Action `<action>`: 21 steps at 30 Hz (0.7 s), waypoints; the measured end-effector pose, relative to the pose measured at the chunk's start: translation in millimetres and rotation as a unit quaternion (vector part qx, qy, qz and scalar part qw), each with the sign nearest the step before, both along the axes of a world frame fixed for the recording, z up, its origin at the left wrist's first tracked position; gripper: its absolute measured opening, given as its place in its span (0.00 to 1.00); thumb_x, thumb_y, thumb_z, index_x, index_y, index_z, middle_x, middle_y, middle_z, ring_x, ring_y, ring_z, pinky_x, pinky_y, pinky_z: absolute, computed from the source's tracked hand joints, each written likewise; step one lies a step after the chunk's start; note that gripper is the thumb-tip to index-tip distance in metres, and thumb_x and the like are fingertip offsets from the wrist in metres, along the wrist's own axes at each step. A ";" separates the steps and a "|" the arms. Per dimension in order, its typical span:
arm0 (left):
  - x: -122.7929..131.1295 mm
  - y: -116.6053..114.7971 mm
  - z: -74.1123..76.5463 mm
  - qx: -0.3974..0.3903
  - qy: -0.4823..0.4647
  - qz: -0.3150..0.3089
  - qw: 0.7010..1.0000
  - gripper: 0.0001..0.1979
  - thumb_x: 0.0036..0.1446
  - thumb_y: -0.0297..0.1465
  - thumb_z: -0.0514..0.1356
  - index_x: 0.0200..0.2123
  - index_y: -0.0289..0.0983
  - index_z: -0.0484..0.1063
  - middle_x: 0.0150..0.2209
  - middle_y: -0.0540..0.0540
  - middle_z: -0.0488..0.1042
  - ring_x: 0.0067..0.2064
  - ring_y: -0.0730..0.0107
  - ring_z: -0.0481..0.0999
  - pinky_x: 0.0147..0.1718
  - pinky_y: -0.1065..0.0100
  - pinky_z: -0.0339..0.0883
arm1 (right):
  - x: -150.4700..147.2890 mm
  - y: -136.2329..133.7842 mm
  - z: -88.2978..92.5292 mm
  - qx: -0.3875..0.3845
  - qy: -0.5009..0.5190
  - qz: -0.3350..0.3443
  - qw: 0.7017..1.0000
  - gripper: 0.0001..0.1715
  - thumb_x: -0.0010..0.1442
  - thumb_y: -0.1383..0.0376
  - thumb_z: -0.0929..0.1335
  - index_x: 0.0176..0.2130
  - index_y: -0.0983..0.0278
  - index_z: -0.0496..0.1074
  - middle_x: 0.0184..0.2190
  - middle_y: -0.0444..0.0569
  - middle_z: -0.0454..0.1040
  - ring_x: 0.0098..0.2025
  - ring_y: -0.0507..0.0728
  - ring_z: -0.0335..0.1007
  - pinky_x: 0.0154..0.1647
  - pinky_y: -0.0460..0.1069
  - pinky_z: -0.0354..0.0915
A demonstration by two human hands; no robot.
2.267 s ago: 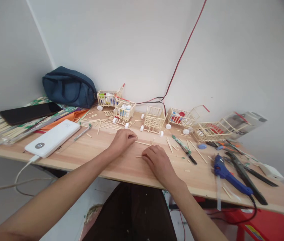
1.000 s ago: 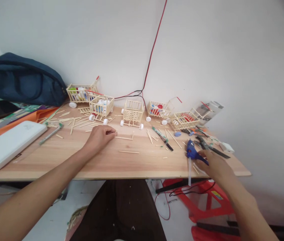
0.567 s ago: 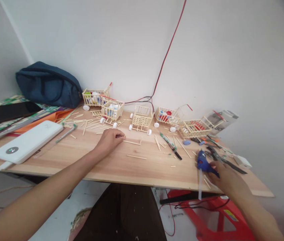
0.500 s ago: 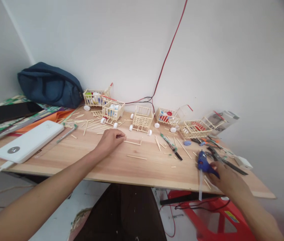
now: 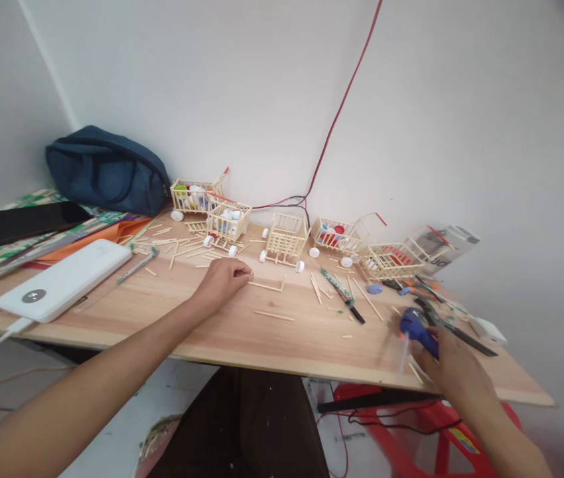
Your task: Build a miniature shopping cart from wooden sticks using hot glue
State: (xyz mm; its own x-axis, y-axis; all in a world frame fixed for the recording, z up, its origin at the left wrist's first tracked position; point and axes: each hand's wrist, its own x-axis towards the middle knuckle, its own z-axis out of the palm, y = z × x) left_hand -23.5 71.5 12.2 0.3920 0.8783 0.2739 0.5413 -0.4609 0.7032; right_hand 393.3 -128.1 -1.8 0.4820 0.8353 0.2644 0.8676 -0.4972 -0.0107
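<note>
My left hand is closed in a pinch at the left end of a small frame of thin wooden sticks, which lies on the table. At the right, my right hand is wrapped round a blue glue gun, slightly blurred, with a clear glue stick poking out of it. A single loose stick lies in front of the frame. Behind it stands a miniature shopping cart built of sticks, with white wheels.
More stick carts line the wall, some holding coloured bits. Pliers lie beyond the right hand, and a black-tipped pen nearer the middle. At the left are a white power bank, a phone and a blue bag.
My right hand has turned the glue gun and brought it slightly up off its earlier spot. The left hand keeps its pinch at the stick frame. The whole view has shifted a little.
</note>
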 end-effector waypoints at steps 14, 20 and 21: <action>-1.1 0.9 -1.1 0.019 0.000 -0.008 1.000 0.09 0.51 0.29 0.58 0.25 0.34 0.78 0.25 0.49 0.77 0.30 0.69 0.73 0.30 0.72 0.58 | -71.1 -12.2 56.3 0.293 0.456 -0.078 0.837 0.28 0.39 0.46 0.75 0.31 0.63 0.69 0.23 0.43 0.69 0.24 0.53 0.64 0.24 0.49 0.62; -0.2 -1.7 5.5 0.009 0.015 0.000 1.000 0.10 0.51 0.31 0.57 0.26 0.35 0.78 0.27 0.48 0.78 0.31 0.68 0.74 0.31 0.71 0.59 | -121.1 4.9 60.1 0.296 0.686 0.035 0.663 0.25 0.42 0.53 0.78 0.37 0.63 0.72 0.23 0.40 0.62 0.25 0.47 0.57 0.20 0.40 0.57; -0.2 -1.8 6.1 0.006 0.015 0.001 1.000 0.10 0.51 0.31 0.57 0.26 0.35 0.78 0.27 0.48 0.79 0.31 0.68 0.74 0.32 0.71 0.59 | -127.4 7.5 60.8 0.289 0.694 0.036 0.659 0.25 0.43 0.52 0.77 0.37 0.63 0.73 0.26 0.42 0.65 0.27 0.48 0.59 0.21 0.41 0.59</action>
State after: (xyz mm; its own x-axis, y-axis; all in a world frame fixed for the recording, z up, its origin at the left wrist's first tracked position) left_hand -23.6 69.7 18.3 0.3993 0.8755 0.2723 0.5634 -0.4686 0.6805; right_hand 265.9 -120.6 59.0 0.5595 0.8222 -0.1049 -0.1553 -0.0203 -0.9877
